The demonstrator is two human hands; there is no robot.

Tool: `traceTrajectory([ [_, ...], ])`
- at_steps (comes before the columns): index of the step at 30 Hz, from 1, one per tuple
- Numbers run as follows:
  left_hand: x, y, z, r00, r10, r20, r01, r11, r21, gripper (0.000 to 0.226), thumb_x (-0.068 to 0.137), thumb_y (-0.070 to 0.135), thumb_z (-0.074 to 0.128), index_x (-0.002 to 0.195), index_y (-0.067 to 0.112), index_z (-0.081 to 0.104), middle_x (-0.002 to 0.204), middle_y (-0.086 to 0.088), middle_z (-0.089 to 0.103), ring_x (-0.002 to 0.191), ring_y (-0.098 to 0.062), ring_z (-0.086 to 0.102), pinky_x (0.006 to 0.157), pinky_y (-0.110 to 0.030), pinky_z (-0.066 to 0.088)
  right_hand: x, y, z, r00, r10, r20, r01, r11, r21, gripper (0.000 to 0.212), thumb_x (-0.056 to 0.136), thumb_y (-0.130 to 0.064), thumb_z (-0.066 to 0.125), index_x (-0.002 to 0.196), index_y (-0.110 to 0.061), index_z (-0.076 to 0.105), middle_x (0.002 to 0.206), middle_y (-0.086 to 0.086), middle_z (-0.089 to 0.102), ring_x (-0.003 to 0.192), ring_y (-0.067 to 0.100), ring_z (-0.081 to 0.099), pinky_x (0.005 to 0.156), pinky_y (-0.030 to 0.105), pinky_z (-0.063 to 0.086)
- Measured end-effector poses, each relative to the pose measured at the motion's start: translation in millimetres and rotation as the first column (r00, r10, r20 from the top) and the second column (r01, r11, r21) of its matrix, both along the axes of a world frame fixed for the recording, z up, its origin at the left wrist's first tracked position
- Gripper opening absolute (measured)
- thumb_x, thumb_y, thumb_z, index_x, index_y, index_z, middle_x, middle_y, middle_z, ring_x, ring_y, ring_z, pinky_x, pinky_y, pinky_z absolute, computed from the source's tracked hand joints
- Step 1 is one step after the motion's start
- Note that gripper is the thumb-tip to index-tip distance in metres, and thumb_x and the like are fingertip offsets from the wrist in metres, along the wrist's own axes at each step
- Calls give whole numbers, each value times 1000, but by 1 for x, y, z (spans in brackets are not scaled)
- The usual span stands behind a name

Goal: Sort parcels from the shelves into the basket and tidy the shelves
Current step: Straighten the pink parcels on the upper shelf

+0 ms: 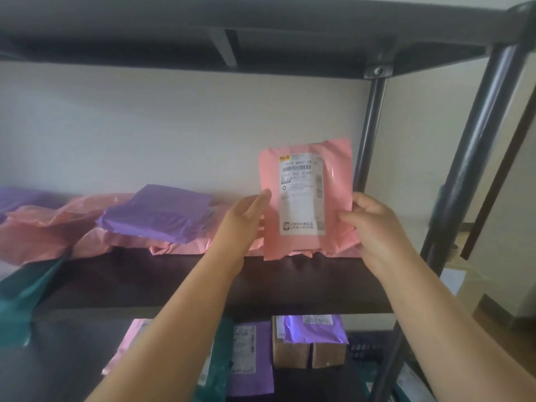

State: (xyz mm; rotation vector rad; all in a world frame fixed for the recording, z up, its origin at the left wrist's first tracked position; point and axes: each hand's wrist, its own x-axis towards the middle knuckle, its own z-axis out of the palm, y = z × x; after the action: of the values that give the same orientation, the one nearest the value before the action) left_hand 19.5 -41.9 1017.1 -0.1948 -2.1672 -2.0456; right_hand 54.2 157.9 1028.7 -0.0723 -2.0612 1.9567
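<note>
- Dark shelving holds the parcels; its brown middle shelf (290, 285) runs across the view, level with the person's forearms.
- Below the middle shelf, on a lower tier, lie a flat purple parcel (252, 358), a green one (214, 369) and a pink one (130, 343). To their right, two cardboard boxes (293, 353) carry another purple bag (314, 330).
- Above the shelf's front edge, the left grip (243, 219) is loose, its straight fingers laid against the left edge of a pink parcel (333, 181).
- The right grip (374, 224) clasps that parcel's right edge, fingers curled behind and thumb on the front.
- The pink parcel stands upright over the shelf's right part, white label (300, 198) facing the camera. Whether its lower edge touches the shelf cannot be told.
- On the shelf to the left, a purple parcel (156, 216) lies on a pile of pink bags (43, 227). A green bag (20, 291) hangs over the front edge.
- Behind the shelf is a pale wall (174, 126).
</note>
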Motion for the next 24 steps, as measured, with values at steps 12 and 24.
traceTrajectory([
  [12,31,8,9,986,118,-115,-117,993,11,54,96,43,55,45,28,61,48,17,59,44,6,52,49,-13,37,26,-22,19,990,-37,-133,32,999,-44,15,91,-47,64,89,-34,69,88,-20,73,95,10,67,83,35,51],
  [24,55,-10,8,968,124,-219,-117,992,46,60,92,50,57,88,-11,57,75,-7,58,68,-16,50,68,-32,39,26,-12,20,982,-42,-182,-3,971,-241,25,91,-32,66,102,-11,73,97,11,75,92,31,72,66,33,51],
])
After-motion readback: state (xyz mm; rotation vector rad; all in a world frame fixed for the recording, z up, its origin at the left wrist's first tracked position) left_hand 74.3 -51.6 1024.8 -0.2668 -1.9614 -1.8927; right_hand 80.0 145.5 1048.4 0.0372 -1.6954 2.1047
